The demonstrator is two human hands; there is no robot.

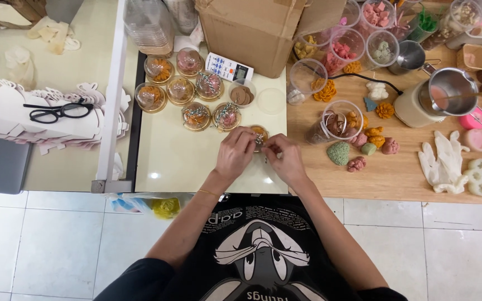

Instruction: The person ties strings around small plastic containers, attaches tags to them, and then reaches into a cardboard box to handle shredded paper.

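near the bench's front edge, the twine [259, 141] on a small domed box [260, 132] is pinched by left hand [234, 153] and right hand [283, 158]; it is best drawn snug and evenly.

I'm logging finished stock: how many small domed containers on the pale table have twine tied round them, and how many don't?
Domes tied with twine: 3
Domes without twine: 4
Dome between the left hand and right hand, twine status hidden: 1
Total: 8

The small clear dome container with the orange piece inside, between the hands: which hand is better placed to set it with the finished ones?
Probably the left hand: the tied dome containers sit on its side, up-left of the small clear dome container, while the right hand would cross over.
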